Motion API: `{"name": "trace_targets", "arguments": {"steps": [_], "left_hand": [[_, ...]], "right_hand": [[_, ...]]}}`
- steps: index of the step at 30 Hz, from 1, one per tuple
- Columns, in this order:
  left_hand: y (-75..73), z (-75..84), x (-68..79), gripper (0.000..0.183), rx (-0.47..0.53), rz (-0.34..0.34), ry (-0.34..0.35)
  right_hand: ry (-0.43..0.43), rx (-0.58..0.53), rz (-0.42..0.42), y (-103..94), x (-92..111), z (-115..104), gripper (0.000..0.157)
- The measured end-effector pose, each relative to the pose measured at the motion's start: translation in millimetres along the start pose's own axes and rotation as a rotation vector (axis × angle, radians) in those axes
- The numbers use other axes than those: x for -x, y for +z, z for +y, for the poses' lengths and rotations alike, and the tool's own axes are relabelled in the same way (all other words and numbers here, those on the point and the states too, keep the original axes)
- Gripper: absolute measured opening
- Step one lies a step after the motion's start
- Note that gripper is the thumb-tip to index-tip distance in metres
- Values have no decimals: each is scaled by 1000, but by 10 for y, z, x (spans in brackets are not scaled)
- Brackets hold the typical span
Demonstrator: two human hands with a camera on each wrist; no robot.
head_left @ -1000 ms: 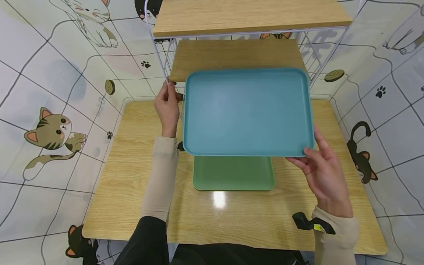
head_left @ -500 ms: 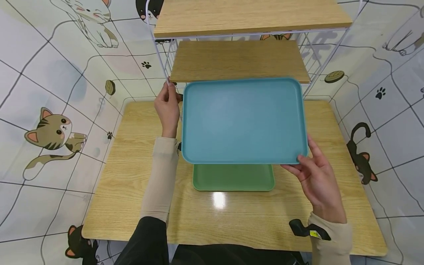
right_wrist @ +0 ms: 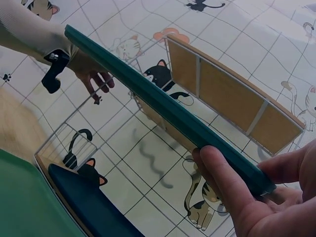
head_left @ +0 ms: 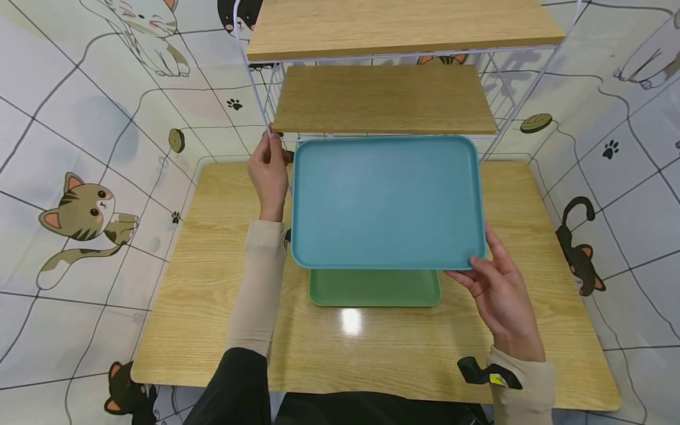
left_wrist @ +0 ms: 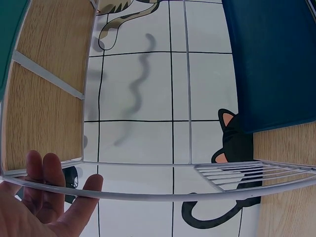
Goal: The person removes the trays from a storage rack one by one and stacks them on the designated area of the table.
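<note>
My right hand (head_left: 502,298) pinches the lower right corner of a light blue rectangular tray (head_left: 388,203), thumb on its rim and fingers beneath. The tray hangs in front of the shelf rack, just below the edge of its middle wooden shelf (head_left: 385,99). My left hand (head_left: 269,177) grips the rack's white wire frame (head_left: 260,100) at the left; the left wrist view has its fingers curled over the white bar (left_wrist: 148,196). On the table lies a green tray (head_left: 374,289), partly covered by the blue one. A dark blue tray (left_wrist: 274,64) sits on the bottom shelf, hidden in the head view.
The rack's top wooden shelf (head_left: 404,26) rises behind the tray. A light wooden table (head_left: 212,283) extends to both sides, with its front edge near the person's body. White tiled walls (head_left: 79,147) with cat drawings enclose the table on the left, back and right.
The light blue tray has come down and slightly left with my right hand, away from the middle shelf, whose front edge now shows. My left hand keeps its place on the frame.
</note>
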State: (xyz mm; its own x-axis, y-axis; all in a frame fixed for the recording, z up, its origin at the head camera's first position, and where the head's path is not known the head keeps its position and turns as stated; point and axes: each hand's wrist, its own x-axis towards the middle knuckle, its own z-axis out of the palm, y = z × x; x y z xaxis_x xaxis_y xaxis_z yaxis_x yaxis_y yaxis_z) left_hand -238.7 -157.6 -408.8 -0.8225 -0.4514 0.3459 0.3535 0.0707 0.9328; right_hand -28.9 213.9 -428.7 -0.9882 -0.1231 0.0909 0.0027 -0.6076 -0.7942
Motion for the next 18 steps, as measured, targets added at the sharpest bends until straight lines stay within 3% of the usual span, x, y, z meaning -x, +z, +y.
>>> {"name": "trace_targets", "arguments": {"steps": [8,18], "left_hand": [[-3,20,16,28,3,-3,10],[-7,-16,8,28,8,-3,20]], "right_hand": [[26,80,28,-7,53,34,62],[42,53,16,-17,106,91,63]]}}
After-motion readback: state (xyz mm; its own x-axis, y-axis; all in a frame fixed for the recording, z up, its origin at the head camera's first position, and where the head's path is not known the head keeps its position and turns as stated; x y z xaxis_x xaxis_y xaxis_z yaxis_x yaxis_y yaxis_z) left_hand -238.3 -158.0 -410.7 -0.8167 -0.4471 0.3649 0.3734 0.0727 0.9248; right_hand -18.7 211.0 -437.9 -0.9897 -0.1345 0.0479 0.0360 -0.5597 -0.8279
